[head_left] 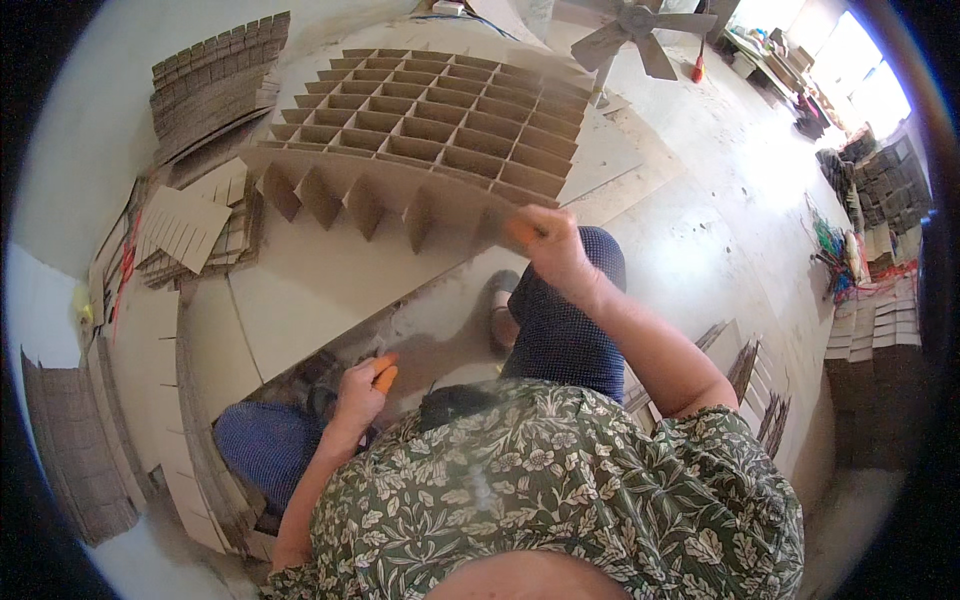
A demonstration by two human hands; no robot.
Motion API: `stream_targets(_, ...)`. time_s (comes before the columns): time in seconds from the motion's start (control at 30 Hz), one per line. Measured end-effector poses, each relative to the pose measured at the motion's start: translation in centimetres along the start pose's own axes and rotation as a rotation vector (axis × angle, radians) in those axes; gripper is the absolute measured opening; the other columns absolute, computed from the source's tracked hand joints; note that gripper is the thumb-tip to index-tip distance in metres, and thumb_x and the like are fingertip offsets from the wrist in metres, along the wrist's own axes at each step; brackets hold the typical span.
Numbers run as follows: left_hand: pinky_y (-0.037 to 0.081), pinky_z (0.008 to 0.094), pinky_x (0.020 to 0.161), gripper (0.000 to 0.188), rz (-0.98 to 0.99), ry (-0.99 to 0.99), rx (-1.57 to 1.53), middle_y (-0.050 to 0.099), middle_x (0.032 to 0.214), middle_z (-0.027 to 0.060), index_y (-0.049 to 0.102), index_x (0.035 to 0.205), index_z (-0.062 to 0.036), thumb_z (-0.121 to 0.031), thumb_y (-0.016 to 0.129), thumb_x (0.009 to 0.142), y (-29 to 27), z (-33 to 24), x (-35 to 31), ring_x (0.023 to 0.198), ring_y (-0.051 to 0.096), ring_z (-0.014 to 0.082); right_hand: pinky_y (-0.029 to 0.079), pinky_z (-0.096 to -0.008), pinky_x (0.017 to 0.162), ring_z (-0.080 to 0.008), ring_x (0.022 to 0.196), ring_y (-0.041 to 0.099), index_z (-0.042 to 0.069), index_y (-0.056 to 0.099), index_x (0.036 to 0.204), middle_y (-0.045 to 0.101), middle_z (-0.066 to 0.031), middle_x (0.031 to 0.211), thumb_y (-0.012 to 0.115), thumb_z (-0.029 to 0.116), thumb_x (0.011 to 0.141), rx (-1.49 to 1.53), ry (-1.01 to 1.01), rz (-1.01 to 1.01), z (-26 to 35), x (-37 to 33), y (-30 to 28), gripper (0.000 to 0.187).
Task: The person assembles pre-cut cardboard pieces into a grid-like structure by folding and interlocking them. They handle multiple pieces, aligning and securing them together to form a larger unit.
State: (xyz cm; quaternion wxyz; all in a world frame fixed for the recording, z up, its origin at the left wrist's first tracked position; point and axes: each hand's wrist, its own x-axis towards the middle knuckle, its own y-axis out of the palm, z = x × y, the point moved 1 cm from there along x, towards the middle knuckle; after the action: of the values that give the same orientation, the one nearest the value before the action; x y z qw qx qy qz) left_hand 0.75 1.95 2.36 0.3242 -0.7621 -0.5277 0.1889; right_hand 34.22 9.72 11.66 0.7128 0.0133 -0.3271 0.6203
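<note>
A person in a green floral blouse and dark dotted trousers sat low on a workshop floor, assembling cardboard dividers. The right hand (556, 250), fingers closed tight, gripped one end of a long slotted cardboard strip (380, 185) that already carried several short cross pieces hanging from its slots; orange coverings showed on the fingertips. The strip was held up, tilted, in front of the person's knees, its far end reaching left toward a stack of slotted cardboard pieces (190, 230). Just behind the strip lay a finished cardboard grid (430, 110) of many small cells, resting on flat cardboard sheets (320, 290) spread over the floor.

The left hand (362, 385) was down by the left knee, curled, with orange on its fingertips as well; whether it held anything could not be made out. A sandalled foot (503, 310) poked out between the two hands.

More bundles of slotted strips (215, 80) sat at the upper left, and another pile (75, 450) stood at the far left edge. A fan (640, 30) stood beyond the grid, and stacks of cardboard (880, 330) lined the right side of the room.
</note>
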Motion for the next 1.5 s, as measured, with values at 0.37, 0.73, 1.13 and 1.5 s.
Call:
stream_targets(0.37,0.05,0.0288,0.069,0.02,-0.266,0.076,-0.209,0.068,0.095,0.0128,0.066,0.106,0.0002,-0.006,0.063,0.087,-2.1,-5.3,4.3,0.078,0.064,0.0183,0.05,-0.0371,0.057,-0.0332,0.062,0.063,-0.001,0.065,0.083,0.063,-0.0192,0.074,0.072,0.015,0.08,-0.275,-0.026,0.108,0.3,-1.2,-1.1,0.018)
stream_targets(0.73,0.039,0.0295,0.098,0.039,-0.354,-0.031,-0.355,0.058,0.125,0.0101,0.049,0.132,0.0,-0.02,0.049,0.099,-3.8,-3.2,8.6,0.113,0.053,0.0155,0.051,-0.0452,0.081,-0.0418,0.105,0.058,-0.005,0.05,0.124,0.055,-0.0296,0.12,0.068,0.047,0.082,-0.652,0.137,-0.427,-5.7,8.5,-6.2,0.069)
stream_targets(1.13,0.014,0.042,0.114,0.083,0.275,-0.044,-0.987,0.027,0.151,0.0104,0.026,0.147,-0.0045,-0.066,0.016,0.093,2.5,-12.0,10.3,0.14,0.022,0.0245,0.049,-0.0436,0.085,-0.0453,0.1,0.059,-0.011,0.015,0.139,0.058,-0.0348,0.104,0.069,0.022,0.075,-0.106,0.485,0.263,3.8,2.4,3.2,0.09)
stream_targets(1.5,0.046,0.034,0.084,0.051,-0.034,0.01,-0.313,0.061,0.109,0.0126,0.057,0.121,0.0035,-0.037,0.032,0.102,2.0,0.6,1.7,0.096,0.058,0.0208,0.045,-0.0318,0.091,-0.0226,0.104,0.056,-0.007,0.046,0.123,0.06,-0.0203,0.112,0.055,-0.007,0.078,0.253,0.168,-0.367,7.9,-7.8,-10.1,0.046)
